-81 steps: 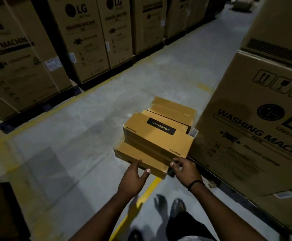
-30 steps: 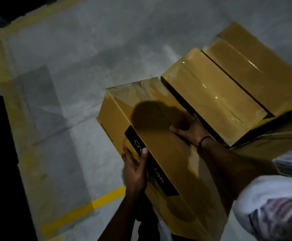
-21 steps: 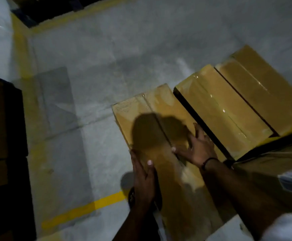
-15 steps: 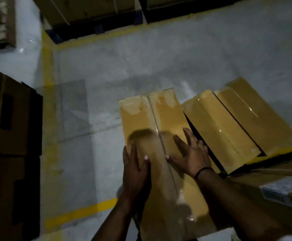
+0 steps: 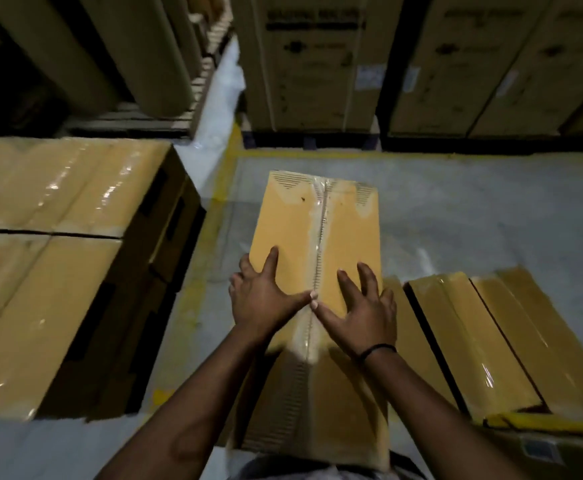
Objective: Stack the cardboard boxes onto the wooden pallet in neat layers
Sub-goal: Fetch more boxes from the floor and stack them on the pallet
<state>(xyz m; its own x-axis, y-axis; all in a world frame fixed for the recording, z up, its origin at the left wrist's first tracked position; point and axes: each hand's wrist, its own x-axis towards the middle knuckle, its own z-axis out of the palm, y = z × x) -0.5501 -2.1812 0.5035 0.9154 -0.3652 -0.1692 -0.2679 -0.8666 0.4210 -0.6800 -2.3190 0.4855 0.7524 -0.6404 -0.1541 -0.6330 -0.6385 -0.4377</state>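
The head view shows 1 long box in the middle, out in front of the person. Its far end points to 12 o'clock and its near end is close to the body. The left hand lies on top of it by the left edge, and the right hand lies on top by the right edge. The fingers of both hands are straight and spread apart, pressing flat on the cardboard. The 2 thumbs meet at the tape seam, and a few fingertips hang over the side edges. At 9 o'clock sits a stack of boxes like it, with a flat top and more than 1 layer showing down its side. I think a good part of the job is done. I cannot see any wood under the stack. At 4 o'clock 2 spare boxes lie side by side. With the 1 in hand, that makes at least 3 left to put up. The right edge of the stack is near the box, with a strip of floor and a yellow line between them. I think the box must swing to 9 o'clock and clear that edge to land on top. The floor at 2 o'clock gives lots of room to turn. At 12 o'clock big cartons make a wall, well apart from the box.
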